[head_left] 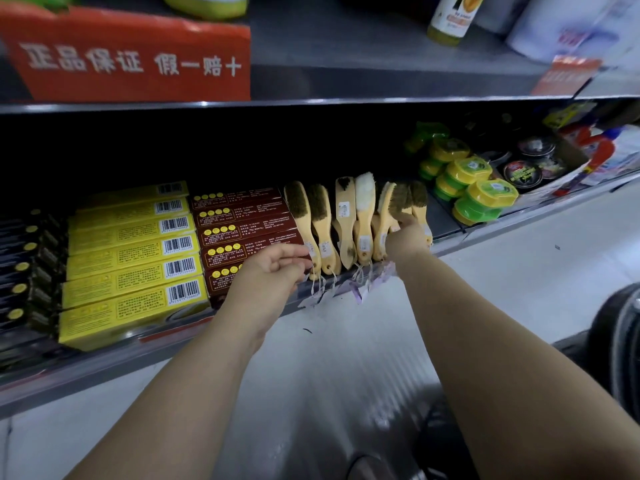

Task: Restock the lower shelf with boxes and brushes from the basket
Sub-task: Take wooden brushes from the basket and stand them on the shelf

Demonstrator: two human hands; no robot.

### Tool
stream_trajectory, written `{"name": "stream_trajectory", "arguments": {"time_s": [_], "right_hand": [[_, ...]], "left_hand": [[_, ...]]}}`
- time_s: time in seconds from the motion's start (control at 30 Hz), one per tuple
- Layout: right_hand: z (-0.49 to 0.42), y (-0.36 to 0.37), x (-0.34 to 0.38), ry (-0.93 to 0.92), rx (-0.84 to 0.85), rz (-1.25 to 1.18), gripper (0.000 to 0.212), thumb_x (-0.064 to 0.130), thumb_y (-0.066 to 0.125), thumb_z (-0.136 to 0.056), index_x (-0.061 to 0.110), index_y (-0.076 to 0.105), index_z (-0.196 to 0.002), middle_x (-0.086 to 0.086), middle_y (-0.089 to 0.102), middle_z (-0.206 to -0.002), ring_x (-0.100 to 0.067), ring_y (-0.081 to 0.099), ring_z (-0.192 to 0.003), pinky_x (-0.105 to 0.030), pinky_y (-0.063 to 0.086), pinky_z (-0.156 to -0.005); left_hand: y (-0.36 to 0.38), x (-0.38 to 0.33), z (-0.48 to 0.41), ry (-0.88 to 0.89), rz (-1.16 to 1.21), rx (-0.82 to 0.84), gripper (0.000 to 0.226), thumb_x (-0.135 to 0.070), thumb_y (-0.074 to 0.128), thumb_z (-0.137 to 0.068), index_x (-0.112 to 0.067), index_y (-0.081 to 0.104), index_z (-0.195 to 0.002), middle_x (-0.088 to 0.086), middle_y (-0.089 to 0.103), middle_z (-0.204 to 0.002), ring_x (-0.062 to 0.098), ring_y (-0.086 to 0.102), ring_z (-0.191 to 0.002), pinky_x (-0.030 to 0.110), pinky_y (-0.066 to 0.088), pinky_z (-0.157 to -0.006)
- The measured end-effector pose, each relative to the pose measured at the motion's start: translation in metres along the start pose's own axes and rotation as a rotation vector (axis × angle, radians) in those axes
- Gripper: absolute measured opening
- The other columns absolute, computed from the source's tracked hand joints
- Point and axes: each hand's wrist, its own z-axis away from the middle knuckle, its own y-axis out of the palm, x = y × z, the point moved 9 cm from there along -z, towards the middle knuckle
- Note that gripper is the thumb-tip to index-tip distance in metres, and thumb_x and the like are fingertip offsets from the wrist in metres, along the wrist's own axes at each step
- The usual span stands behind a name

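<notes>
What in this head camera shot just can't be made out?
All in the head view.
Right hand: fingers hidden behind the hand among the brushes; what it holds is unclear.
Left hand: whether it pinches a tag string is too small to tell.
Maroon boxes: print too small.
Dark object, right edge: cut off, blurred.
</notes>
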Motion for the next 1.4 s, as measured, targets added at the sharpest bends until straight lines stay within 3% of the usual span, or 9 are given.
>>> {"name": "stream_trajectory", "arguments": {"time_s": [0.13,0.27,0.37,0.73,0.87,0.97,1.2,1.3,1.4], "right_hand": [[0.026,-0.047,0.059,-0.127,0.101,0.079,0.036,0.000,0.050,-0.090,0.009,0.057,-0.124,-0.015,0.059,-0.125,-0.016,0.049,-0.089,-0.023,0.041,-0.072],[0.085,-0.101,0.083,-0.230,0.262,0.203,0.022,0.000,0.056,-0.086,0.015,0.066,-0.098,-0.015,0.066,-0.112,-0.031,0.063,-0.102,-0.032,0.054,-0.086],[0.134,-0.150,0.066,-0.284,0.287,0.177,0.018,-0.003,0.058,-0.086,0.012,0.064,-0.093,-0.010,0.068,-0.094,-0.021,0.062,-0.086,-0.017,0.049,-0.066],[0.201,-0.244,-0.124,-0.063,0.148,-0.150,0.020,-0.001,0.058,-0.085,0.015,0.064,-0.076,-0.006,0.063,-0.078,-0.016,0.055,-0.071,-0.032,0.046,-0.072],[0.174,-0.212,-0.213,0.108,0.229,-0.013,0.009,0.006,0.059,-0.086,0.001,0.066,-0.087,-0.009,0.060,-0.078,-0.014,0.052,-0.065,-0.029,0.041,-0.065],[0.150,-0.189,-0.283,0.215,0.292,0.274,0.021,0.018,0.051,-0.092,0.007,0.059,-0.109,-0.012,0.062,-0.113,-0.024,0.059,-0.102,-0.028,0.045,-0.083],[0.141,-0.155,-0.401,0.535,0.167,0.076,0.045,0.027,0.053,-0.092,0.007,0.044,-0.132,-0.013,0.054,-0.129,-0.026,0.053,-0.116,-0.015,0.041,-0.073],[0.145,-0.152,-0.418,0.561,0.078,-0.058,0.034,0.025,0.046,-0.097,0.005,0.051,-0.124,-0.005,0.063,-0.106,-0.021,0.061,-0.094,-0.007,0.035,-0.052],[0.150,-0.153,-0.405,0.635,0.051,-0.294,0.030,0.019,0.042,-0.097,0.004,0.053,-0.120,-0.006,0.062,-0.084,-0.019,0.059,-0.075,-0.026,0.046,-0.062]], "left_hand": [[0.030,-0.033,0.019,0.070,-0.026,0.127,0.020,-0.012,0.054,-0.093,-0.029,0.063,-0.097,-0.009,0.068,-0.097,0.001,0.061,-0.092,0.017,0.046,-0.082],[0.081,-0.069,0.057,0.178,-0.120,0.313,0.022,-0.012,0.054,-0.093,-0.032,0.061,-0.098,-0.005,0.066,-0.103,0.005,0.060,-0.093,0.010,0.044,-0.069],[0.123,-0.088,0.097,0.284,-0.177,0.463,0.025,-0.006,0.054,-0.092,-0.030,0.060,-0.094,-0.003,0.064,-0.098,0.010,0.059,-0.091,0.009,0.044,-0.073],[0.272,-0.092,0.208,0.783,-1.058,0.870,0.023,-0.030,0.052,-0.093,-0.030,0.058,-0.115,-0.010,0.060,-0.112,0.008,0.053,-0.102,0.027,0.044,-0.088],[0.316,-0.062,0.208,0.726,-1.284,1.042,0.020,-0.032,0.053,-0.093,-0.028,0.058,-0.112,-0.006,0.063,-0.106,0.016,0.057,-0.095,0.033,0.047,-0.080],[0.342,-0.043,0.192,0.592,-1.262,1.043,0.022,-0.029,0.054,-0.093,-0.026,0.059,-0.114,-0.006,0.064,-0.105,0.011,0.055,-0.089,0.024,0.042,-0.070],[0.350,0.004,0.162,0.355,-1.265,1.042,0.023,-0.030,0.054,-0.091,-0.027,0.060,-0.113,-0.009,0.066,-0.101,0.004,0.055,-0.077,0.008,0.036,-0.056],[0.347,0.010,0.159,0.302,-1.272,1.042,0.023,-0.037,0.054,-0.090,-0.031,0.061,-0.111,-0.011,0.065,-0.098,0.003,0.056,-0.078,0.014,0.040,-0.059],[0.344,0.009,0.156,0.270,-1.298,1.006,0.023,-0.040,0.052,-0.090,-0.032,0.060,-0.111,-0.013,0.062,-0.099,0.004,0.053,-0.077,0.016,0.038,-0.058]]}}
